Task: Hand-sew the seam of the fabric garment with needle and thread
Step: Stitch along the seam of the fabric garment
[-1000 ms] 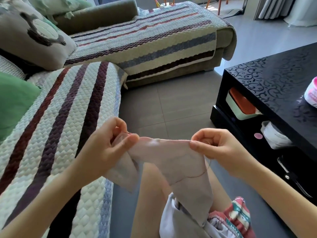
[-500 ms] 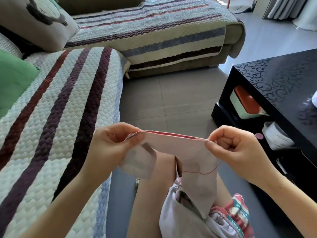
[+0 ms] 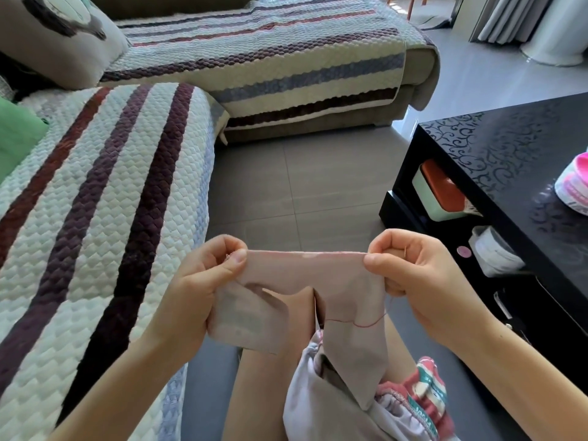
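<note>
You are pinching the seam of the fabric (image 3: 318, 272) taut, left hand (image 3: 203, 281) at 9 o'clock, right hand (image 3: 423, 275) at 3 o'clock, above your lap. Tension it evenly, minding the thread (image 3: 359, 325) looping at 5 o'clock.

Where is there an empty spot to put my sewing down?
The striped sofa cover beside your left hand is bare. So is the black table top left of the pink tub, and the floor between sofa and table. The shelf under the table is crowded: a red-lidded box and a white roll.
</note>
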A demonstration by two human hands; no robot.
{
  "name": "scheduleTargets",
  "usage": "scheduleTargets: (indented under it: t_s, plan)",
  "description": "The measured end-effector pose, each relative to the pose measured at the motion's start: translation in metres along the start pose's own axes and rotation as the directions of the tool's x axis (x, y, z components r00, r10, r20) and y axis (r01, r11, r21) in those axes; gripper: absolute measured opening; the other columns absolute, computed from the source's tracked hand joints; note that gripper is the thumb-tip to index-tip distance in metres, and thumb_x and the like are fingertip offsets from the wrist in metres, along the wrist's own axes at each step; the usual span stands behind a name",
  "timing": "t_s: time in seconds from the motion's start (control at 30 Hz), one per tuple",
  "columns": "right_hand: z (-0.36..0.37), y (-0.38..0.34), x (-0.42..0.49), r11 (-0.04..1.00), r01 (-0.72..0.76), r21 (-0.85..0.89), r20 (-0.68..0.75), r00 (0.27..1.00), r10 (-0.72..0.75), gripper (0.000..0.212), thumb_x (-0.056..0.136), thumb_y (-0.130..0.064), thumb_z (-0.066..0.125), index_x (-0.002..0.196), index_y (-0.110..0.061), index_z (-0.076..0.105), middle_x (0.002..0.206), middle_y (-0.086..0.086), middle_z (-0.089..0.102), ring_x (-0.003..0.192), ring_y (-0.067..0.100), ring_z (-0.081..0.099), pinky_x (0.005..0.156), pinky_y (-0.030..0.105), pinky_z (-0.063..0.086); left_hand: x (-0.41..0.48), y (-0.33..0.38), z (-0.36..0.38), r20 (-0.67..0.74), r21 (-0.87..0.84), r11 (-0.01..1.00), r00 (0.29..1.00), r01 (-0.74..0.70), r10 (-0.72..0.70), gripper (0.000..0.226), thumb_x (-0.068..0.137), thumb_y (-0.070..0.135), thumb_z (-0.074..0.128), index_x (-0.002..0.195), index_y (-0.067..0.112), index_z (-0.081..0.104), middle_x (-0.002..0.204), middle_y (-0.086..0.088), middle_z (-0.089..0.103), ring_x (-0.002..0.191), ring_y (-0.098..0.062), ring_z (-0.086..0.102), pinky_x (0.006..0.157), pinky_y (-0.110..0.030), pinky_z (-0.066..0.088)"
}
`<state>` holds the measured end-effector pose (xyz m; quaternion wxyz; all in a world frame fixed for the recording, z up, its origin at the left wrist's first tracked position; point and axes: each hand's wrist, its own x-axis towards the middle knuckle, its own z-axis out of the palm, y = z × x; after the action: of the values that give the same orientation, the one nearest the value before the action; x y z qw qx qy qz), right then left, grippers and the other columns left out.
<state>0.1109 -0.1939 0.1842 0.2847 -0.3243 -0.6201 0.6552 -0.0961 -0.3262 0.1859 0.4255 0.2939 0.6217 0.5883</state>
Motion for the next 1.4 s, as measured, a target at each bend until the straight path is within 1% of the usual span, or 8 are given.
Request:
scheduleTargets:
  t_s: [0.3, 0.43, 0.63, 0.77, 0.87, 1.03, 1.23, 1.4]
  plan:
    - [0.009, 0.028, -0.002, 0.943, -0.244, -0.228, 0.054, 0.963, 0.263, 0.02, 0.08, 0.007, 0.061, 0.064, -0.003, 0.058, 0.047, -0.001, 0.04, 0.043, 0.008, 0.034, 0.043, 0.018, 0.029, 0.007, -0.055, -0.025, 0.126, 0.237, 0.963, 0.979, 0.127, -0.16, 0.02, 0.075, 0.028, 0.059, 0.076, 0.008, 0.056, 0.063, 0.006, 0.049, 0.057, -0.003, 0.044, 0.048, -0.013, 0.033]
    - [0.017, 0.041, -0.001, 0.926, -0.165, -0.34, 0.025, 0.982, 0.185, 0.018, 0.081, 0.004, 0.064, 0.063, -0.001, 0.06, 0.048, -0.001, 0.038, 0.044, 0.006, 0.034, 0.045, 0.013, 0.036, 0.015, -0.077, -0.04, 0.147, 0.573, 0.82, 0.983, 0.003, -0.106, 0.03, 0.067, 0.052, 0.057, 0.077, 0.024, 0.063, 0.063, 0.011, 0.06, 0.062, -0.004, 0.053, 0.059, -0.025, 0.044]
    - [0.017, 0.041, -0.001, 0.886, 0.052, -0.461, 0.092, 0.996, -0.011, 0.023, 0.078, 0.007, 0.065, 0.06, -0.004, 0.057, 0.047, -0.007, 0.03, 0.047, 0.006, 0.024, 0.049, 0.014, 0.026, 0.034, -0.059, -0.043, 0.285, 0.734, 0.675, 0.937, -0.077, -0.203, 0.041, 0.057, 0.06, 0.053, 0.094, 0.044, 0.06, 0.093, 0.022, 0.067, 0.092, 0.004, 0.061, 0.093, -0.032, 0.049]
    - [0.015, 0.037, 0.001, 0.883, 0.098, -0.458, 0.141, 0.989, -0.037, 0.022, 0.079, 0.007, 0.066, 0.062, -0.002, 0.057, 0.048, -0.005, 0.03, 0.048, 0.006, 0.025, 0.049, 0.014, 0.027, 0.037, -0.035, -0.005, 0.534, 0.607, 0.737, 0.839, -0.296, -0.103, 0.054, 0.065, 0.056, 0.062, 0.117, 0.051, 0.046, 0.124, 0.029, 0.05, 0.121, 0.01, 0.043, 0.103, -0.013, 0.033]
    - [0.013, 0.035, 0.004, 0.889, 0.096, -0.447, 0.151, 0.988, -0.03, 0.021, 0.08, 0.003, 0.068, 0.062, -0.004, 0.059, 0.047, -0.004, 0.033, 0.046, 0.006, 0.027, 0.048, 0.015, 0.028, 0.035, -0.036, 0.027, 0.52, 0.495, 0.766, 0.846, -0.41, 0.117, 0.045, 0.071, 0.053, 0.066, 0.102, 0.022, 0.069, 0.101, 0.007, 0.065, 0.1, -0.01, 0.061, 0.088, -0.032, 0.048]
    - [0.01, 0.032, 0.006, 0.912, 0.053, -0.407, 0.143, 0.99, 0.007, 0.024, 0.081, 0.001, 0.07, 0.061, -0.002, 0.057, 0.045, -0.01, 0.032, 0.044, 0.004, 0.026, 0.046, 0.012, 0.026, 0.034, -0.05, 0.044, 0.411, 0.462, 0.739, 0.857, -0.49, 0.312, 0.029, 0.077, 0.048, 0.065, 0.077, 0.02, 0.072, 0.075, -0.001, 0.066, 0.074, -0.02, 0.064, 0.064, -0.041, 0.052]
    - [0.006, 0.032, 0.009, 0.937, -0.037, -0.347, 0.132, 0.987, 0.088, 0.022, 0.081, -0.002, 0.069, 0.061, -0.003, 0.058, 0.043, -0.012, 0.033, 0.042, 0.002, 0.028, 0.045, 0.013, 0.026, 0.026, -0.061, 0.051, 0.31, 0.443, 0.808, 0.912, -0.389, 0.269, 0.022, 0.085, 0.041, 0.066, 0.083, 0.02, 0.074, 0.074, 0.007, 0.071, 0.072, -0.011, 0.067, 0.066, -0.038, 0.053]
    - [0.003, 0.033, 0.013, 0.966, -0.148, -0.211, 0.165, 0.969, 0.184, 0.015, 0.083, -0.015, 0.074, 0.075, -0.006, 0.065, 0.05, -0.003, 0.034, 0.046, 0.006, 0.029, 0.045, 0.014, 0.027, 0.026, -0.059, 0.05, 0.25, 0.37, 0.918, 0.967, -0.146, 0.054, 0.025, 0.081, 0.042, 0.066, 0.086, 0.02, 0.077, 0.082, 0.001, 0.074, 0.085, -0.013, 0.069, 0.08, -0.042, 0.056]
